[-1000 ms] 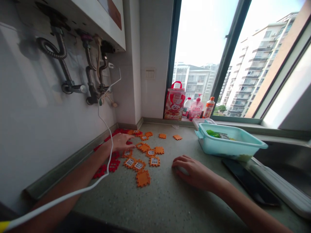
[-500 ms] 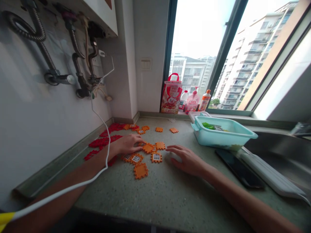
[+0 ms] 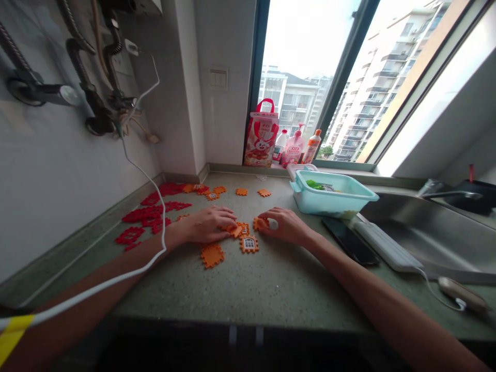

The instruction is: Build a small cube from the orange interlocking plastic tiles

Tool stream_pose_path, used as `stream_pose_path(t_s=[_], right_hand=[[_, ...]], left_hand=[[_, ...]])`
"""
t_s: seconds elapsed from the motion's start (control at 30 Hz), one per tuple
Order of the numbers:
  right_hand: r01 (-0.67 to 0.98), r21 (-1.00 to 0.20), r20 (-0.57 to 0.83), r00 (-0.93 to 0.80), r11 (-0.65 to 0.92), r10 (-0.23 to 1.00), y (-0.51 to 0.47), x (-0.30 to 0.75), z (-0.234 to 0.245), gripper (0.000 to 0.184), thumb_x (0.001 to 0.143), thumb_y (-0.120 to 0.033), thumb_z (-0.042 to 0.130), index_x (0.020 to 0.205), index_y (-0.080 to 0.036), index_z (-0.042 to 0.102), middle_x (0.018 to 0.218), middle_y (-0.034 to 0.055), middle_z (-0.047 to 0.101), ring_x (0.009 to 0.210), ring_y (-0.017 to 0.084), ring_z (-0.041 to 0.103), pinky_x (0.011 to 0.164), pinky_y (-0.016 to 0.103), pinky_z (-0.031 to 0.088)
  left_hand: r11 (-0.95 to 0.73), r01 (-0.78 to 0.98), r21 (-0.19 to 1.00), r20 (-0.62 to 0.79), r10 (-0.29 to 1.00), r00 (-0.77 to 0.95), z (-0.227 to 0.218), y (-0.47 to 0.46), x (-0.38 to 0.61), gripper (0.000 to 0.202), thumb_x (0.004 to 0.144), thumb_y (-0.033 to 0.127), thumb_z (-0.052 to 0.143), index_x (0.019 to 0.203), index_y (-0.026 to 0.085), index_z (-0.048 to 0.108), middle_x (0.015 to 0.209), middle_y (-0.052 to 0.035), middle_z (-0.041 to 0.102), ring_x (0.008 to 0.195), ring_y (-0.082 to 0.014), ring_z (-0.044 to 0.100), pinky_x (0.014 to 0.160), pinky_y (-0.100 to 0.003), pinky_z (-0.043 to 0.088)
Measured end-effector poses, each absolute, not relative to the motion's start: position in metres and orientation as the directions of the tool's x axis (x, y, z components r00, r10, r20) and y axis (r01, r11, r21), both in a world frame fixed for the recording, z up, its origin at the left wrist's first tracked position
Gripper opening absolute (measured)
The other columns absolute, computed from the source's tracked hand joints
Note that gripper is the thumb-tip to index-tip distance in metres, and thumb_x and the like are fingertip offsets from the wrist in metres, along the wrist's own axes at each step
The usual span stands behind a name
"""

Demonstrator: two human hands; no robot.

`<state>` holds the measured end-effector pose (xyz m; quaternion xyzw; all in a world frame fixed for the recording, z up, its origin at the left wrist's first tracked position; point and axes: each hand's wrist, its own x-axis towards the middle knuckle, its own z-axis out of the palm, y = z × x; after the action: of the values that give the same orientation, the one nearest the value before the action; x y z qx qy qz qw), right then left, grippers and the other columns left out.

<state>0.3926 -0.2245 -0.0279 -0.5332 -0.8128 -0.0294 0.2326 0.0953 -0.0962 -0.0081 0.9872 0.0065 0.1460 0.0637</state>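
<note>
Well, both bare hands are down on a speckled stone counter (image 3: pixel 248 289), close together among a scatter of orange plastic tiles (image 3: pixel 241 191). The left hand (image 3: pixel 205 226) lies palm down with its fingers slightly curled, the fingertips over a small heap of those tiles. Whether it actually grips one, I can't tell from here. The right hand (image 3: pixel 281 226) is curled as well, its fingertips against an orange tile (image 3: pixel 260 223) just beside a small white nub (image 3: pixel 273 223). It may be pinching something, but I can't tell that either. Just below the gap between the hands sits a tile printed with a little window (image 3: pixel 249 244), and a larger orange tile (image 3: pixel 212 255) lies near the left hand. Red tiles (image 3: pixel 141 214) spread along the wall to the left, and a white cable (image 3: pixel 116 276) runs along the left forearm. Over to the right are a teal plastic tub (image 3: pixel 329 199), a phone (image 3: pixel 349 240) and a steel sink (image 3: pixel 418 217).
</note>
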Motion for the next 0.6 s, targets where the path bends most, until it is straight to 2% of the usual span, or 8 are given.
stream_pose_path(t_s=[0.1, 0.23, 0.4, 0.6], right_hand=[[0.848, -0.236, 0.487, -0.32, 0.475, 0.813, -0.236, 0.384, -0.019, 0.023, 0.095, -0.04, 0.073, 0.111, -0.023, 0.075, 0.105, 0.0064, 0.078, 0.096, 0.022, 0.071, 0.091, 0.036, 0.054], [0.742, -0.284, 0.433, -0.465, 0.607, 0.772, -0.248, 0.364, -0.015, 0.022, 0.095, -0.036, 0.074, 0.113, -0.025, 0.074, 0.111, 0.006, 0.076, 0.102, 0.022, 0.069, 0.095, 0.036, 0.053], [0.733, -0.296, 0.342, -0.517, 0.612, 0.785, -0.249, 0.356, -0.021, 0.022, 0.091, -0.033, 0.077, 0.112, -0.027, 0.074, 0.108, 0.0035, 0.075, 0.101, 0.021, 0.069, 0.094, 0.035, 0.052], [0.761, -0.299, 0.303, -0.497, 0.576, 0.813, -0.25, 0.356, -0.02, 0.034, 0.088, -0.048, 0.08, 0.114, -0.027, 0.073, 0.105, 0.0043, 0.075, 0.1, 0.023, 0.068, 0.09, 0.035, 0.051]], left_hand=[[-0.983, 0.014, 0.185, 0.3, 0.07, 0.951, -0.009, -0.099, 0.097, 0.022, 0.098, 0.035, 0.066, 0.113, 0.023, 0.076, 0.118, -0.0086, 0.076, 0.12, -0.0259, 0.066, 0.108, -0.039, 0.048], [-0.969, 0.135, 0.204, 0.268, 0.188, 0.945, -0.007, -0.098, 0.095, 0.032, 0.096, 0.045, 0.07, 0.117, 0.022, 0.074, 0.111, -0.008, 0.074, 0.106, -0.024, 0.067, 0.096, -0.034, 0.05], [-0.973, 0.166, 0.161, 0.251, 0.203, 0.946, -0.009, -0.093, 0.093, 0.038, 0.096, 0.051, 0.069, 0.123, 0.025, 0.075, 0.113, -0.0076, 0.072, 0.108, -0.0244, 0.066, 0.097, -0.033, 0.048], [-0.972, 0.158, 0.174, 0.326, 0.208, 0.922, -0.007, -0.096, 0.096, 0.042, 0.092, 0.051, 0.074, 0.124, 0.023, 0.074, 0.114, -0.0087, 0.073, 0.107, -0.0243, 0.067, 0.096, -0.034, 0.05]])
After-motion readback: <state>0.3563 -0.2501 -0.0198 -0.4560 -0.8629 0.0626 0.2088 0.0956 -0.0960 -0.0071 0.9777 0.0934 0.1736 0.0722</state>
